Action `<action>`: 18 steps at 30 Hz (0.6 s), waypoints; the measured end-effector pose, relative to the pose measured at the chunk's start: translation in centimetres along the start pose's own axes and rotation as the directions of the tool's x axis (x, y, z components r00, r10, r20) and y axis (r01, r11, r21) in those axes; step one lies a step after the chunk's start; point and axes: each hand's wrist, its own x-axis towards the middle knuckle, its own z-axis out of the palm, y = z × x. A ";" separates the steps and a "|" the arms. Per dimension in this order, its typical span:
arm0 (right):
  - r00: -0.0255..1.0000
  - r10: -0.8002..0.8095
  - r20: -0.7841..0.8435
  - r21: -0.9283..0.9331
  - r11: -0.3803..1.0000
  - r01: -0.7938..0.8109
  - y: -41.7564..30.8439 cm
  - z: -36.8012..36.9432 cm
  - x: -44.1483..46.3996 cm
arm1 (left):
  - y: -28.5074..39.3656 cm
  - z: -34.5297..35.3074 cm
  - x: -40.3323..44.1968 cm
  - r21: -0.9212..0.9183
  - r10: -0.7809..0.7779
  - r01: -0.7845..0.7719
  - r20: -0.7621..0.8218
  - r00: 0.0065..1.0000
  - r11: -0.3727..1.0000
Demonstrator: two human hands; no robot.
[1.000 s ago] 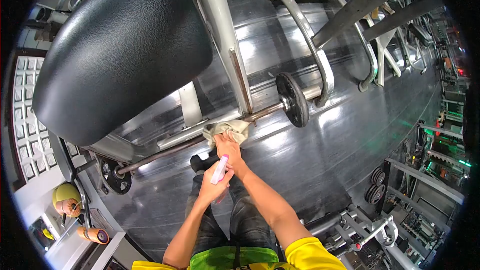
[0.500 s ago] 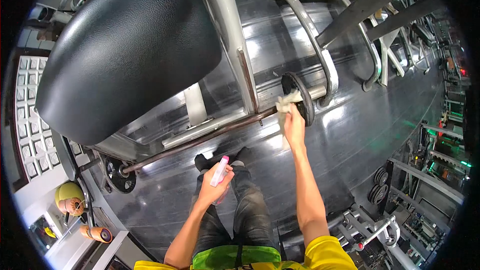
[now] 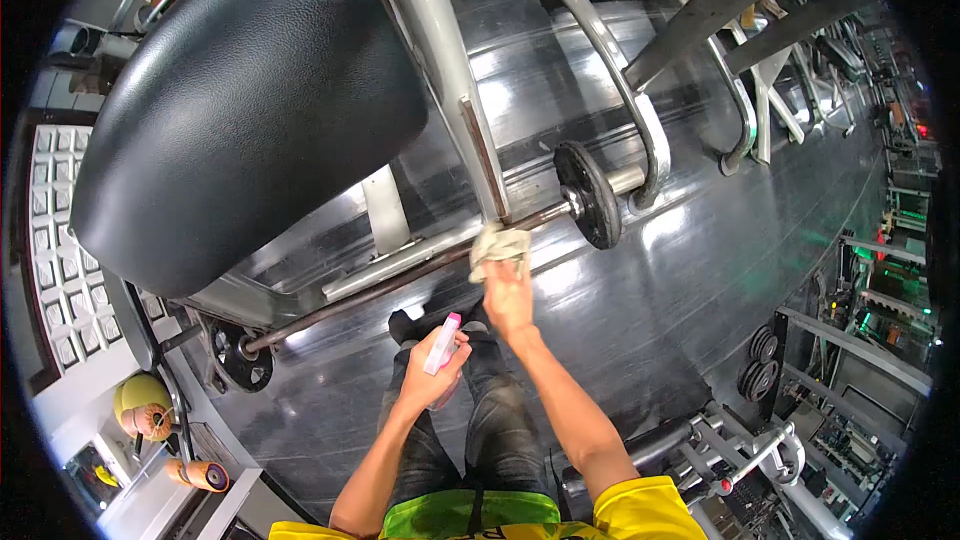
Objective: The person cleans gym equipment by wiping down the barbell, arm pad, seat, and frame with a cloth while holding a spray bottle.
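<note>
Barbell (image 3: 395, 284) stretches slantwise across the middle of the frame, from lower left up to right of centre, with dark floor (image 3: 700, 280) showing around it. Black and broad, a pad (image 3: 250, 110) fills the upper left, and a grey post (image 3: 440, 50) slants down along its right side towards the barbell. Two legs (image 3: 500, 430) in dark trousers stand at bottom centre, feet just below the barbell in the frame. Near the barbell's ends sit a right plate (image 3: 602, 212), right of centre, and a left plate (image 3: 258, 372), at lower left.

Below the centre, the left hand (image 3: 425, 375) has its fingers wrapped around a spray bottle (image 3: 440, 345). At the centre, the right hand (image 3: 510, 298) has its fingers closed on a cloth (image 3: 503, 243). Most of the bottle's body is behind the hand; its head is white with a pink top, and how full it is cannot be seen. Pale and bunched, the cloth covers a short stretch of the barbell by the foot of the post.
</note>
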 end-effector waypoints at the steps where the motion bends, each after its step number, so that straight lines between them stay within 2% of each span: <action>1: 0.986 -0.032 0.163 -0.097 0.994 0.048 -0.8 0.7 -0.4 | 0.1 0.1 0.0 -0.009 -0.002 0.002 0.002 1.000 1.000; 2: 0.990 -0.083 0.110 -0.188 0.977 0.103 -0.6 4.2 -1.4 | 0.1 0.2 0.0 -0.009 -0.002 0.002 0.005 1.000 1.000; 3: 0.997 -0.075 0.034 -0.250 0.965 0.081 -0.6 6.1 -1.6 | 0.0 0.2 0.0 0.003 -0.004 0.004 0.005 1.000 1.000; 6: 0.999 -0.016 0.035 -0.137 0.990 0.021 -0.4 6.3 -0.5 | -0.7 0.0 -0.1 0.060 0.045 -0.045 -0.001 0.999 0.997; 8: 0.991 0.027 0.128 0.116 0.992 -0.042 -0.8 3.3 0.4 | -0.6 -0.1 -0.6 0.096 0.085 -0.085 -0.004 0.996 0.992; 9: 0.991 0.027 0.130 0.113 0.993 -0.042 -0.1 3.2 0.0 | 0.0 0.0 -0.9 0.054 0.012 -0.012 -0.012 1.000 0.998; 10: 0.990 0.126 0.060 0.285 0.949 -0.138 0.6 2.9 -0.1 | 0.5 0.1 -0.9 0.010 -0.057 0.057 -0.016 0.998 0.998; 11: 0.973 0.231 0.007 0.456 0.865 -0.208 1.3 2.6 0.0 | 0.3 0.2 -0.9 0.009 -0.049 0.049 -0.017 0.999 0.999; 12: 0.918 0.345 0.194 0.567 0.724 -0.392 0.9 -1.2 0.0 | -0.3 0.2 -1.0 0.017 -0.020 0.021 -0.024 0.999 1.000; 13: 0.943 0.334 0.012 0.638 0.723 -0.264 2.3 -1.2 -0.7 | -0.6 0.1 -1.2 0.026 0.004 -0.004 -0.035 0.999 1.000; 14: 0.869 0.492 -0.041 0.729 0.610 -0.311 2.7 -1.8 -1.2 | -0.5 0.1 -1.5 0.023 0.003 -0.002 -0.041 0.999 1.000; 15: 0.841 0.536 -0.065 0.802 0.530 -0.275 5.3 -0.7 -1.6 | -0.1 0.2 -1.7 0.011 -0.037 0.037 -0.031 0.999 0.999; 16: 0.820 0.546 -0.171 0.845 0.509 -0.163 5.2 -2.4 -1.6 | 0.1 0.3 -1.9 -0.003 -0.074 0.074 -0.022 0.997 0.997; 17: 0.810 0.571 -0.133 0.844 0.494 -0.210 5.7 -3.8 -2.0 | -0.2 0.4 -1.9 -0.009 -0.069 0.069 -0.030 0.997 0.998; 18: 0.825 0.544 -0.154 0.827 0.528 -0.194 6.8 -4.3 -2.3 | -0.6 0.5 -2.0 0.047 0.056 -0.055 -0.033 0.998 0.997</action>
